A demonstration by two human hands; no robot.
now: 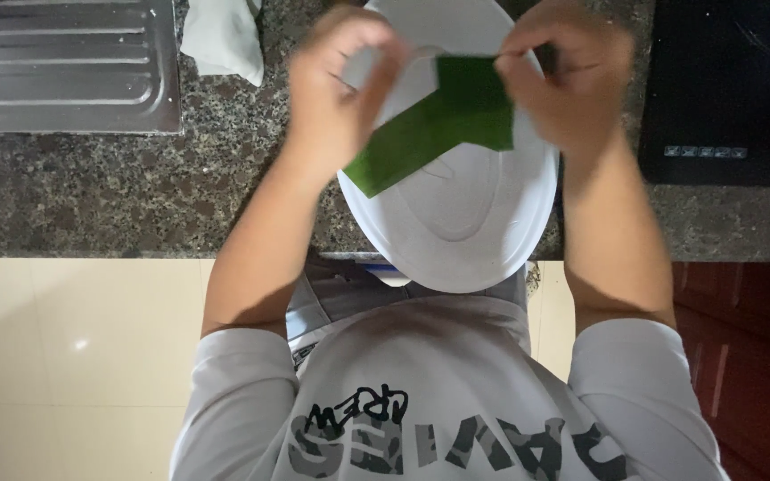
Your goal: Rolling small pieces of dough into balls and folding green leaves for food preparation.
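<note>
Green leaf strip [430, 125] between both hands, above white plate [474, 223].

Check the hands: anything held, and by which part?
Both hands hold one green leaf strip over the white plate: left hand pinches its upper edge, right hand its top right end.

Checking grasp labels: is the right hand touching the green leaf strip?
Touching. The head view shows the right hand pinching the folded upper end of the green leaf strip between its fingertips, above the white plate.
</note>
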